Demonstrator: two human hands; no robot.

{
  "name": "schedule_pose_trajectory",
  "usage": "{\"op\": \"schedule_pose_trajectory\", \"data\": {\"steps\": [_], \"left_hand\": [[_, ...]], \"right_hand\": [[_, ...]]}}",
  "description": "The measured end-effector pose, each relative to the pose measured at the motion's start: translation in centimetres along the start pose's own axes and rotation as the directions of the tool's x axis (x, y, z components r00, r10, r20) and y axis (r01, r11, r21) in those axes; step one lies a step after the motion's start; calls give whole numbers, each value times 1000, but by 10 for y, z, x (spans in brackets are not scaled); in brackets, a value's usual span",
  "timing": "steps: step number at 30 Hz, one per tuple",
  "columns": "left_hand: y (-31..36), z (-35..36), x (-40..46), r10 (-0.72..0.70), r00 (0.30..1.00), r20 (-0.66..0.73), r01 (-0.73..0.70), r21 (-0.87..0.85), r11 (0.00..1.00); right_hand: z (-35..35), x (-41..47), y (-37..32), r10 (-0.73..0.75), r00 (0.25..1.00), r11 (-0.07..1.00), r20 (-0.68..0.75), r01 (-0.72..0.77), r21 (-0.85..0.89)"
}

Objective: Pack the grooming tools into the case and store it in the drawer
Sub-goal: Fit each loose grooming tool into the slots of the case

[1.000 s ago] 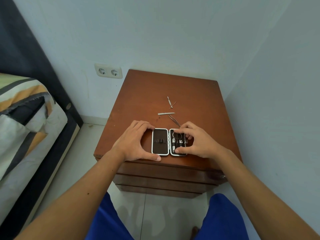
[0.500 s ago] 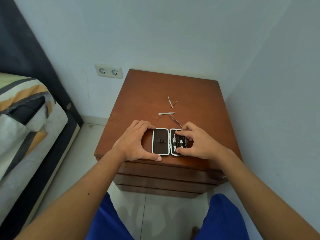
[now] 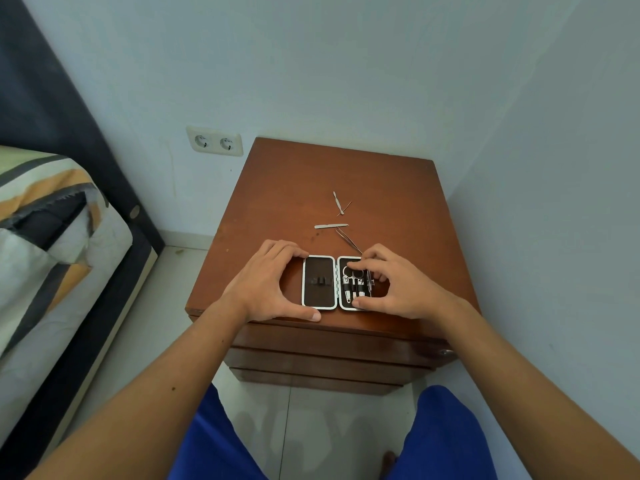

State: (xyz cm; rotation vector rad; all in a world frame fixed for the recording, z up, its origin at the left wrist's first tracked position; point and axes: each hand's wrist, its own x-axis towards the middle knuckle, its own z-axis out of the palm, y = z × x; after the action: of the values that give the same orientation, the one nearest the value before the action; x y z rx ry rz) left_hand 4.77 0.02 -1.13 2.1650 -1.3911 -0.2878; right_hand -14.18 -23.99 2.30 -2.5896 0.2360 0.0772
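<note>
A small dark case with a white rim lies open flat near the front edge of the wooden nightstand. Its right half holds several metal tools in loops. My left hand cups the case's left edge, thumb at the front, fingers at the back. My right hand rests over the right half, fingertips pressing on a thin metal tool beside the scissors. Loose on the top lie a nail file, a thin pusher and tweezers just behind the case.
Closed drawers stack under the top, with a small knob at the right. Walls stand close behind and to the right. A bed is at the left, and a double socket is on the wall. My blue-clad knees are below.
My right fingers have shifted slightly over the right half of the case, pressing on a tool. The left hand and the loose tools have not moved.
</note>
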Motion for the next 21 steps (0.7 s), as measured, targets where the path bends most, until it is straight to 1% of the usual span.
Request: {"op": "schedule_pose_trajectory", "data": {"steps": [4, 10, 12, 14, 16, 18, 21], "left_hand": [[-1, 1, 0, -8, 1000, 5, 8, 4, 1000], [-1, 1, 0, -6, 1000, 5, 6, 7, 1000], [-1, 1, 0, -6, 1000, 5, 6, 5, 1000], [-1, 1, 0, -4, 1000, 5, 4, 2, 1000], [-1, 1, 0, -3, 1000, 6, 3, 1, 1000], [-2, 1, 0, -2, 1000, 8, 2, 4, 1000], [-1, 1, 0, 0, 1000, 9, 0, 8, 1000]], "right_hand": [[-1, 1, -2, 12, 1000, 1000, 18, -11, -22], [1, 0, 0, 14, 1000, 1000, 1, -14, 23], [3, 0, 2, 13, 999, 998, -47, -10, 69], [3, 1, 5, 19, 991, 991, -136, 0, 135], [2, 3, 7, 56, 969, 980, -240, -7, 200], [0, 11, 10, 110, 940, 975, -323, -39, 217], [-1, 31, 12, 181, 917, 972, -356, -110, 209]]}}
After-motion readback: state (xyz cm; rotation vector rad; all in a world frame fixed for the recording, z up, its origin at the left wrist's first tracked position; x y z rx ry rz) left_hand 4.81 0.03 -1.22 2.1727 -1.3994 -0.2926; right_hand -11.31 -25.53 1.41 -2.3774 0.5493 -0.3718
